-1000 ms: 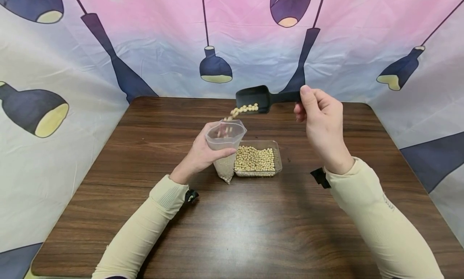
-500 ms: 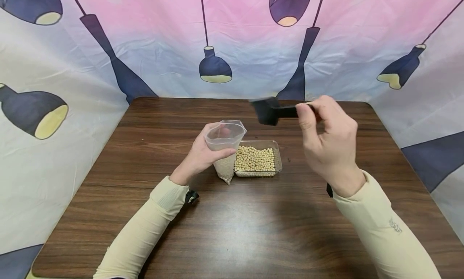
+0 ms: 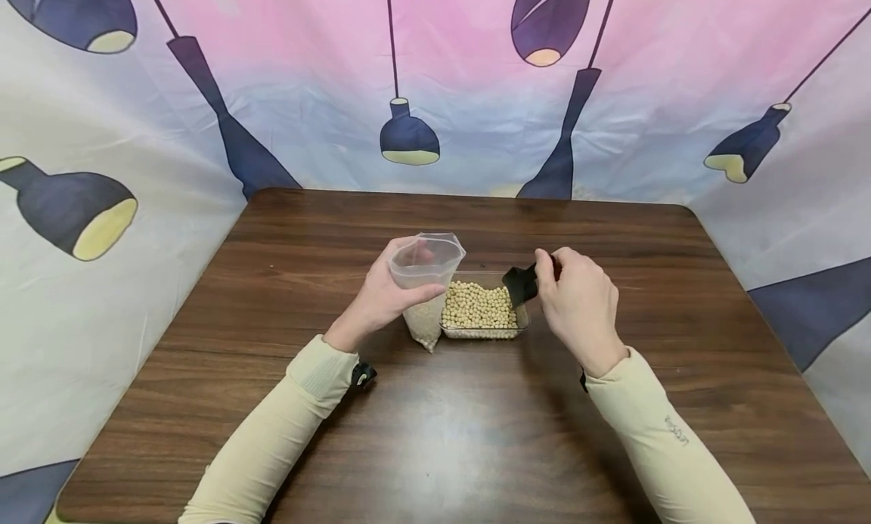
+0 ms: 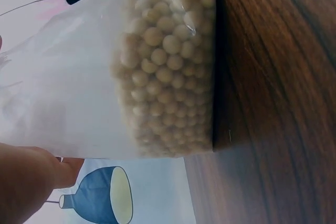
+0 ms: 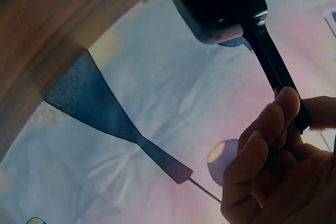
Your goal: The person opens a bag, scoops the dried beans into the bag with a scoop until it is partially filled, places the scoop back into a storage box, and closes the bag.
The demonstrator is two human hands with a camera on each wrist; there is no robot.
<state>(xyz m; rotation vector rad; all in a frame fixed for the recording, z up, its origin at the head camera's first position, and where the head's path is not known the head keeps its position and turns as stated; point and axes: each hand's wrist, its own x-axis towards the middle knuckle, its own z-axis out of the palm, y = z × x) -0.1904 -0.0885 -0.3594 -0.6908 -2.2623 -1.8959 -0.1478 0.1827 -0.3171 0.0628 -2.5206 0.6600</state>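
Observation:
My left hand (image 3: 384,293) grips a clear plastic bag (image 3: 427,258) round its upper part and keeps its mouth spread. Soybeans (image 4: 163,72) fill the lower part of the bag, which stands on the table. Between thumb and fingers, my right hand (image 3: 581,305) holds the handle of a black scoop (image 3: 520,285). The scoop's head points down at the right side of a clear rectangular container (image 3: 485,333) of soybeans (image 3: 476,305). Whether its edge touches the beans I cannot tell. In the right wrist view the scoop (image 5: 220,3) shows its dark underside.
The container stands directly right of the bag on a dark wooden table (image 3: 435,433). Behind the table hangs a cloth (image 3: 327,116) printed with lamps. A black strap piece (image 3: 364,374) shows at the left wrist.
The scoop was tipping soybeans into the bag. Then it swung right, away from the bag, and came down to the container. My left hand and the bag have stayed in place.

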